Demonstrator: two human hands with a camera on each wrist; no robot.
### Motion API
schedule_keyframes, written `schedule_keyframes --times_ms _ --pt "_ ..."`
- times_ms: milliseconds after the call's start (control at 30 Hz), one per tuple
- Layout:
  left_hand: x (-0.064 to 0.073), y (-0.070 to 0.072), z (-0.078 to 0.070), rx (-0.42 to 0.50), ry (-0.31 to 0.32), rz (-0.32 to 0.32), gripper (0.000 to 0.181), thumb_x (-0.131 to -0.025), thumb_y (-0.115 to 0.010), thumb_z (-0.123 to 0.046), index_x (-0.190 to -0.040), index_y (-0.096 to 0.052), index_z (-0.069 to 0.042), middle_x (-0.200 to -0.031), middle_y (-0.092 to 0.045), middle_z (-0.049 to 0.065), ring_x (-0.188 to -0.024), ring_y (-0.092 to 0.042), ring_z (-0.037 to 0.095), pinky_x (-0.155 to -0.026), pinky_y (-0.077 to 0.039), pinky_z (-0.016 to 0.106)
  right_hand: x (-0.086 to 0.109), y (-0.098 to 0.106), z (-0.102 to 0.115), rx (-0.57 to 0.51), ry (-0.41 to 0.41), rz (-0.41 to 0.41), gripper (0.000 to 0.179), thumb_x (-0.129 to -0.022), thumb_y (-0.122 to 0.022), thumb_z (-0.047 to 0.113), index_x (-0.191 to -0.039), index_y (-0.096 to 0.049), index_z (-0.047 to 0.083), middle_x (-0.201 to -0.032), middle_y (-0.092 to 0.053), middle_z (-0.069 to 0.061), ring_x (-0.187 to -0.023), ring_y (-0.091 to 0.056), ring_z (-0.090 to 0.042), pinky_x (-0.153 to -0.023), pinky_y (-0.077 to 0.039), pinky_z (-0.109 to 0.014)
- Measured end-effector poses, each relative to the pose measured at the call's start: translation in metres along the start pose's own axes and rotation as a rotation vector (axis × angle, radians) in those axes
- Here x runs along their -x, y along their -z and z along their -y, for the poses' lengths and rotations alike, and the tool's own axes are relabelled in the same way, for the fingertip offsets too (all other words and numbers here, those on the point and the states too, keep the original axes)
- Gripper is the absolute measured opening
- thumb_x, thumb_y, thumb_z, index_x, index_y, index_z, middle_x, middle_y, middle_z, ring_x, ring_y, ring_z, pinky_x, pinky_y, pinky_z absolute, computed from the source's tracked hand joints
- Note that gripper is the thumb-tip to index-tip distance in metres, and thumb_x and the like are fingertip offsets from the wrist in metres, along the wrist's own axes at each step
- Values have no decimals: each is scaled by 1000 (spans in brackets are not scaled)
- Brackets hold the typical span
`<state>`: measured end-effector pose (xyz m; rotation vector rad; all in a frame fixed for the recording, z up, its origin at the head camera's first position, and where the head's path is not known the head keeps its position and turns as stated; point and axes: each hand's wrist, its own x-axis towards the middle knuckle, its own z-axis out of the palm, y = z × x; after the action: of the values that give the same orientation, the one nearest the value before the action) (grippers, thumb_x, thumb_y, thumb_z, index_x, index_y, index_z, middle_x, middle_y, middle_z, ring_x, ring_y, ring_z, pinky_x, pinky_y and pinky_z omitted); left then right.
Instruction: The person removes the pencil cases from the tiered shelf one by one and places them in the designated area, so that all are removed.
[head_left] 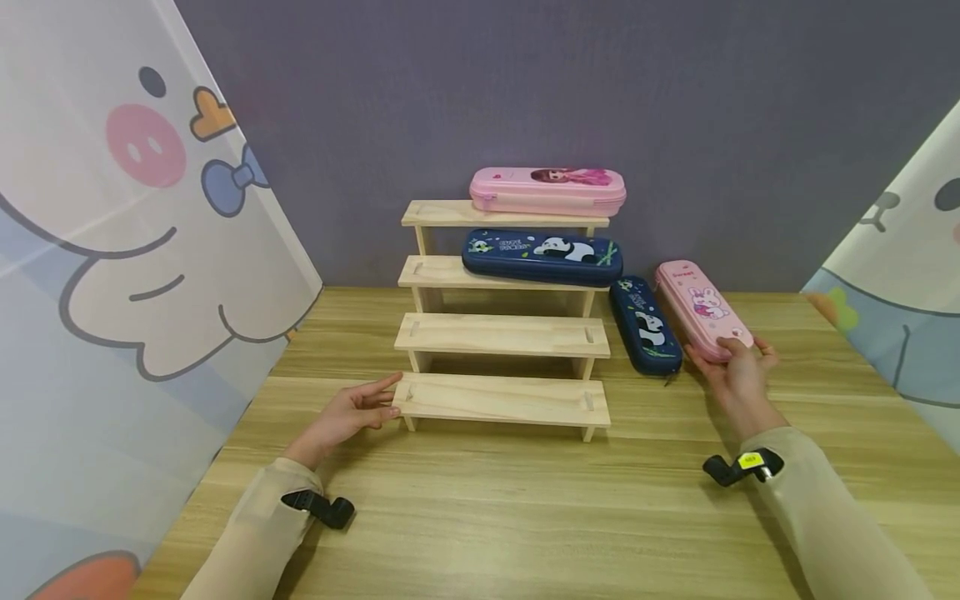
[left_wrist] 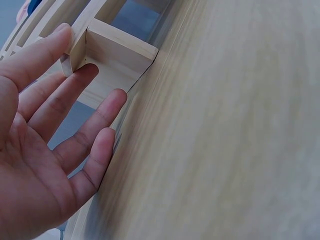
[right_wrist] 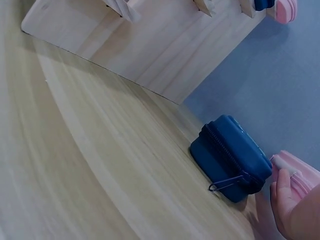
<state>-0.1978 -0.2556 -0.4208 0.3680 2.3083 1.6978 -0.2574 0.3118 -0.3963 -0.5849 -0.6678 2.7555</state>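
A four-step wooden display stand (head_left: 501,400) stands on the table. My left hand (head_left: 341,421) holds the left end of its lowest step between thumb and index finger; the other fingers (left_wrist: 107,107) hang loosely curled below the board. My right hand (head_left: 742,383) grips the near end of a pink pencil case (head_left: 693,300) printed with a rabbit, its thumb on the lid. Beside that case, to its left, a navy panda pencil case (head_left: 637,312) lies on the table; its zipper end (right_wrist: 232,160) shows in the right wrist view.
On the top step sits a pink pencil case (head_left: 517,190) with a girl print. Another navy panda case (head_left: 510,254) lies on the step below, reaching past its right end. A grey wall (head_left: 360,125) stands behind, with cartoon-printed panels (head_left: 45,400) either side of the wooden table (head_left: 480,517).
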Motion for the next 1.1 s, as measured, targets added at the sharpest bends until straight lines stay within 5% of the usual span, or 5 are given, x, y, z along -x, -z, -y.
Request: schedule_keyframes --times_ms 267,533,767,1100 --pt "0 1 0 4 0 0 65 -94 -69 -9 -150 -39 1 -139 -50 32 -99 -64 4 -74 -53 28 1 6 -3 62 -34 -21 70 -97 -48 -11 -132 -12 39 -149 -13 9 -108 -52 -26 -77 -54 -56" --pt "-1 2 -1 11 -7 13 65 -95 -68 -9 -151 -37 1 -140 -49 32 -103 -62 3 -75 -53 28 9 8 6 301 -141 -46 69 -99 -55 1 -131 -8 41 -122 -37 -11 -71 -70 -40 -66 -55 -57" --pt "0 2 0 13 0 11 65 -95 -68 -9 -151 -37 1 -138 -50 33 -101 -64 4 -75 -53 27 14 9 10 454 -167 29 71 -100 -58 8 -131 -1 37 -79 -59 -10 -63 -70 -33 -59 -58 -48" --pt "0 1 1 3 2 13 65 -95 -68 -9 -151 -37 1 -137 -52 32 -96 -66 6 -73 -52 27 9 25 21 582 -239 232 48 -105 -43 13 -123 -2 29 -77 -66 -15 -66 -70 -32 -61 -58 -47"
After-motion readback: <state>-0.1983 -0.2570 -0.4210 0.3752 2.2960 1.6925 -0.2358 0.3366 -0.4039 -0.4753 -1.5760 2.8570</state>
